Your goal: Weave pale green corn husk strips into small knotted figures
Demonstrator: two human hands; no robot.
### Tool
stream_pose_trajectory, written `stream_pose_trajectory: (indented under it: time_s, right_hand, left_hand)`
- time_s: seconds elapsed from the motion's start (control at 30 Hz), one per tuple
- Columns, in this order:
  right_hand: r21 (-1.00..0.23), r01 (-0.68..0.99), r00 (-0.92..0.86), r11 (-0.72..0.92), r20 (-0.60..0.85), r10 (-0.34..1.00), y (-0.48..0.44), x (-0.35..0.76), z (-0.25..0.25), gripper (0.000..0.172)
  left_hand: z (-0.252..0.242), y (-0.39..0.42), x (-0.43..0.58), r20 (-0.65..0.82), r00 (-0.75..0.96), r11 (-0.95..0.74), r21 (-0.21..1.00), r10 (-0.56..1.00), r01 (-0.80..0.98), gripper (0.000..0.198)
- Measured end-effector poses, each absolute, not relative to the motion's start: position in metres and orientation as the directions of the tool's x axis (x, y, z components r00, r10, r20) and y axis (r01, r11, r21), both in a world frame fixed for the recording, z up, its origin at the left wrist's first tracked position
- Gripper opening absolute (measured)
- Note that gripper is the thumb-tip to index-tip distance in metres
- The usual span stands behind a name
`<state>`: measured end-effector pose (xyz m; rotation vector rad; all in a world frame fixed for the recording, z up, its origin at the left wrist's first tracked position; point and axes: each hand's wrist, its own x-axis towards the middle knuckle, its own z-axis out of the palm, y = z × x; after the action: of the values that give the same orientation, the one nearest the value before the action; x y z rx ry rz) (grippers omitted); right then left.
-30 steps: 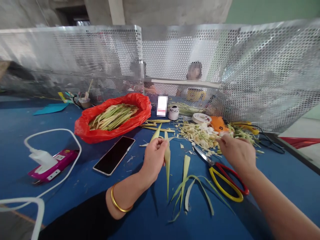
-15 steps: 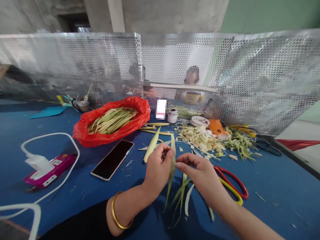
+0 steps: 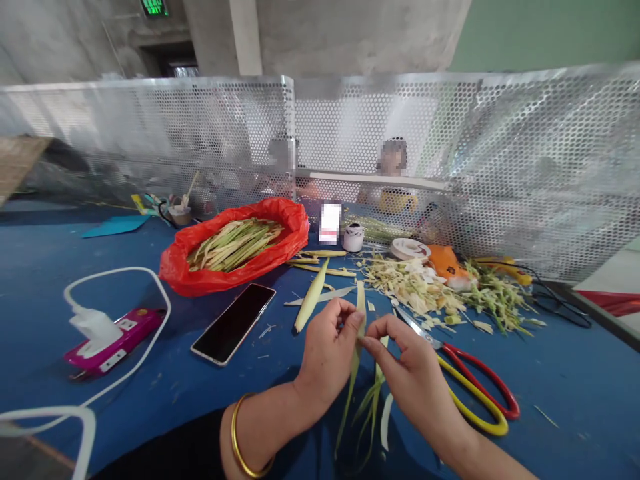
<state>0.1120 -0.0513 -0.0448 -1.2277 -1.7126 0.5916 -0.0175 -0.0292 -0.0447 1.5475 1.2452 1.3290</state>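
Blue tabletop [image 3: 60, 240] fills the foreground, fenced at its far edge by a perforated silver metal screen [image 3: 500, 167]; other people show dimly through the holes. Near the middle, the left hand [image 3: 327, 353], a gold bangle [image 3: 239, 448] on its wrist, pinches a long pale green leaf strip [image 3: 349, 400], thumb and fingers closed tight on it. The right hand [image 3: 415, 377] comes in from the right, its thumb and forefinger clamped on the same strip just beside the left thumb. The strip stands nearly upright above the table, its tip above the hands and its tail hanging below them.

Split green leaf pieces [image 3: 373, 407] lie under the hands. Scissors with red and yellow handles [image 3: 440, 345] rest just right of the right hand, near a heap of pale trimmings [image 3: 425, 287]. To the left lie a black smartphone [image 3: 233, 323], a crumpled red plastic bag [image 3: 210, 280] holding green strips [image 3: 235, 243], and a pink power bank [image 3: 117, 337] with a white plug.
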Motion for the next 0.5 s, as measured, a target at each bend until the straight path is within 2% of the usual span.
stream_pose_trajectory:
  time_s: [0.13,0.3,0.4,0.5]
  right_hand:
    - [-0.562,0.556,-0.201,0.612,0.624,0.755,-0.0500,0.1157,-0.0449,0.019]
    - [-0.360,0.580,-0.326,0.730,0.719,0.613,-0.0497,0.1181,-0.0439,0.020]
    - [-0.309,0.579,-0.367,0.754,0.727,0.580,-0.0519,0.1171,-0.0435,0.020]
    - [-0.322,0.553,-0.400,0.769,0.707,0.583,-0.0542,0.1167,-0.0411,0.020]
  left_hand:
    - [-0.0437,-0.0310,-0.0162,0.235,-0.008,-0.231,0.961,0.972,0.153,0.017]
    - [-0.0448,-0.0283,-0.0160,0.145,-0.005,-0.144,0.988,0.989,0.058,0.019]
    - [-0.0435,-0.0257,-0.0174,0.114,-0.004,-0.114,0.993,0.993,0.030,0.019]
    - [-0.0407,-0.0237,-0.0195,0.083,-0.005,-0.083,0.996,0.997,-0.015,0.019]
